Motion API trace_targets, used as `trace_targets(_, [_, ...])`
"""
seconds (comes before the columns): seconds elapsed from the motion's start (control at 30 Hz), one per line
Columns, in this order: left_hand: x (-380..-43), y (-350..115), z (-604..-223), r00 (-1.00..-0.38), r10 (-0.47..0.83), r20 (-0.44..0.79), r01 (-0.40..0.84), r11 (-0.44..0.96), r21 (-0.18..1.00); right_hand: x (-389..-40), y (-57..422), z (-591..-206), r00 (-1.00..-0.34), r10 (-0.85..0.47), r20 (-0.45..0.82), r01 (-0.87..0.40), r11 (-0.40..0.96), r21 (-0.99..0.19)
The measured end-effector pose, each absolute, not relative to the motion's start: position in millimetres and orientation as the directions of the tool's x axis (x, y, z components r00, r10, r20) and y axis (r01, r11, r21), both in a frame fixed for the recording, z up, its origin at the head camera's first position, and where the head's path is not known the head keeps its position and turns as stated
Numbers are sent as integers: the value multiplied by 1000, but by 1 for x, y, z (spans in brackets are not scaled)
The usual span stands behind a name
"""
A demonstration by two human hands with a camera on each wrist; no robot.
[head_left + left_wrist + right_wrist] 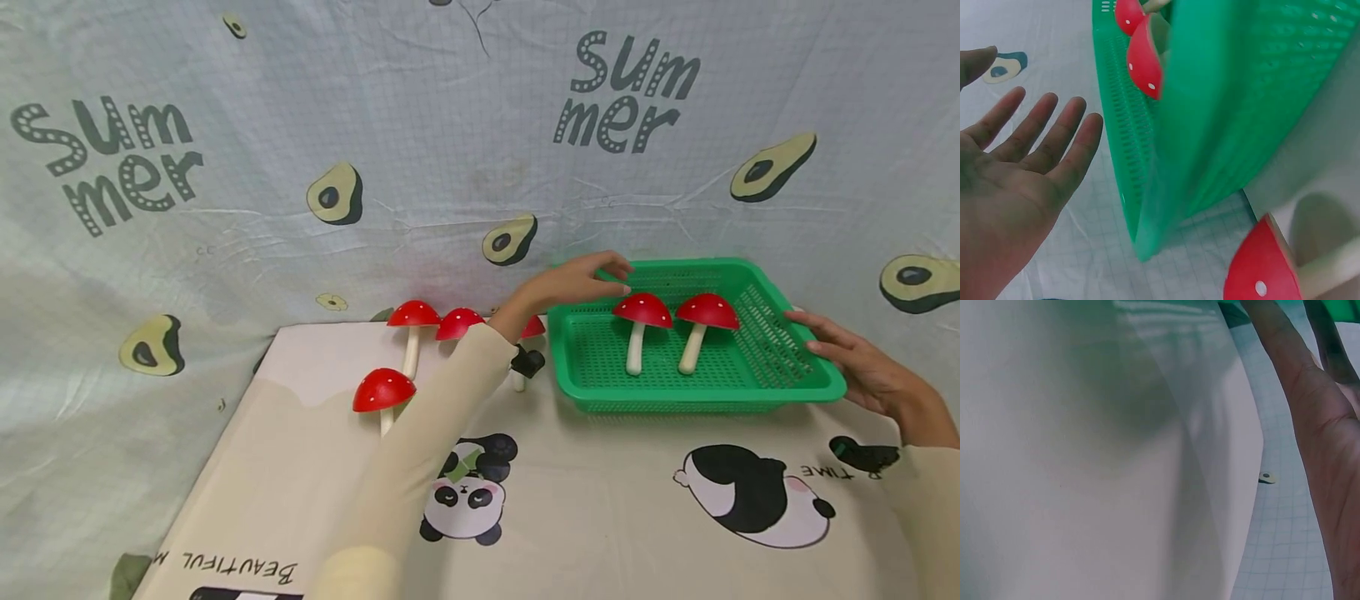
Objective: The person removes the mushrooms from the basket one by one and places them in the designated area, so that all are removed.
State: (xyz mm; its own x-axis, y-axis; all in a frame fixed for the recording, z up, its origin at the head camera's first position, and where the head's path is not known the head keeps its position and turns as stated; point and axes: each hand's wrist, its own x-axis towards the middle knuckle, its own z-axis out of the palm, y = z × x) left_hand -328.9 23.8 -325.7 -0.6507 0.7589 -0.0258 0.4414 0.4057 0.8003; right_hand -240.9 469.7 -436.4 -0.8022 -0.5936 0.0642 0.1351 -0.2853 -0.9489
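Note:
A green plastic basket (600, 398) stands at the back right of the table. Inside it lie two toy mushrooms, one (642, 310) left of the other (708, 312), with red white-dotted caps and pale stems. Over the basket's back left corner is my left hand (573, 282), fingers spread and holding nothing; the left wrist view shows its bare palm. My right hand (873, 367) holds the basket's right rim, fingertips over the edge. In the right wrist view its fingers (1285, 344) reach up to the green rim.
Left of the basket are several more toy mushrooms, including one in front (382, 390) and one behind (413, 315); my left sleeve (420, 450) partly covers this group. A cloth printed with avocados (335, 193) hangs behind the panda-print table cover (600, 517).

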Motion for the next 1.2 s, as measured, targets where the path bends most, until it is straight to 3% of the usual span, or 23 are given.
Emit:
trace_targets(0.2, [-338, 37, -326, -661, 747, -73, 389, 424, 818, -241, 470, -436, -809, -584, 64, 114, -262, -958])
trace_targets(0.87, [-361, 72, -343, -657, 745, -113, 392, 466, 793, -243, 472, -437, -849, -527, 44, 88, -224, -971])
trace_targets(1.0, [-363, 81, -352, -658, 736, -161, 330, 473, 817, -241, 473, -438, -857, -515, 33, 100, -228, -968])
trace_targets(1.2, [-362, 87, -365, -708, 674, -211, 235, 507, 829, -243, 471, -437, -846, -531, 37, 110, -243, -964])
